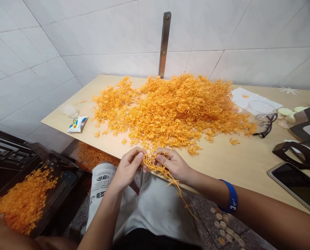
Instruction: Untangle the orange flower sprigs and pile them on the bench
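- The left hand point(129, 166) and the right hand point(172, 163) meet just in front of the near edge of the pale wooden surface point(222, 159), above the person's lap in grey shorts point(155, 205).
- Both hands are closed in a pinch on a string of small orange plastic sprigs point(157, 166). The left thumb and forefinger grip one end, and the right fingers curl around the bunch beside it.
- The rest of the string hangs from the right hand down over the lap, its tail thin and loose.
- Judging by the grip, the work goes best with the two pinches close together, so the joint between pieces stays taut and in sight.
- The dangling tail could catch on the edge of the surface or on the knee, so it seems wise to keep it free.
- The large heap of loose orange plastic sprigs point(176, 107) lies well within reach on the surface, and a second lot fills the dark tray point(56, 194) at lower left.
- A small printed packet point(77, 124), black glasses point(266, 126) and a dark phone point(298, 187) lie aside.
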`<state>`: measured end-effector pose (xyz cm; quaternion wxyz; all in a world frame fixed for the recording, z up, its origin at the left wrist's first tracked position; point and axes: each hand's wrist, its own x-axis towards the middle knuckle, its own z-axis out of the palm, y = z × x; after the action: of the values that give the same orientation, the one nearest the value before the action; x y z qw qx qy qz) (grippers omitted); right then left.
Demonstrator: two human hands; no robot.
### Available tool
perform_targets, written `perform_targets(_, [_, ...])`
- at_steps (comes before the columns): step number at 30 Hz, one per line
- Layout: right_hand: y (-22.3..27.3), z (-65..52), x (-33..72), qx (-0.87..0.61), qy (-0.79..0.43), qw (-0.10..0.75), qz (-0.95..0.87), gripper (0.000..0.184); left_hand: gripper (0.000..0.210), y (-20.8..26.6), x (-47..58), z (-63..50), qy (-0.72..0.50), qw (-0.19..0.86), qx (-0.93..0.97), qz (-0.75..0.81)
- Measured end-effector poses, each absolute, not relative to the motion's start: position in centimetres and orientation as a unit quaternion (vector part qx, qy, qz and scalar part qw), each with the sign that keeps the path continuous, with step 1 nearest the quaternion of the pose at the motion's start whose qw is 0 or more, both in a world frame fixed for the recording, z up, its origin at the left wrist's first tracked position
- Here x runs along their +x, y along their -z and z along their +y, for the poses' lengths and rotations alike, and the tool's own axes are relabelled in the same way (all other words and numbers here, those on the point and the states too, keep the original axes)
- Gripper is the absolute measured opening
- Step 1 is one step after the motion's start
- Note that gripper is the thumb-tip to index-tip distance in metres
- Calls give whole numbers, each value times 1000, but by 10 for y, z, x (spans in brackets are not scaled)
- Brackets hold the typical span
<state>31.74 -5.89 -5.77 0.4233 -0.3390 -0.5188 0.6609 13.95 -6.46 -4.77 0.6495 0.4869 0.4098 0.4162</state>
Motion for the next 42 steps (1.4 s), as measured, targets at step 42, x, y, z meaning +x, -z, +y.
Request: perform_targets(42, [61, -65, 312, -359, -636, 415, -543, 33, 14, 32, 128, -64, -414, 519, 582, 470])
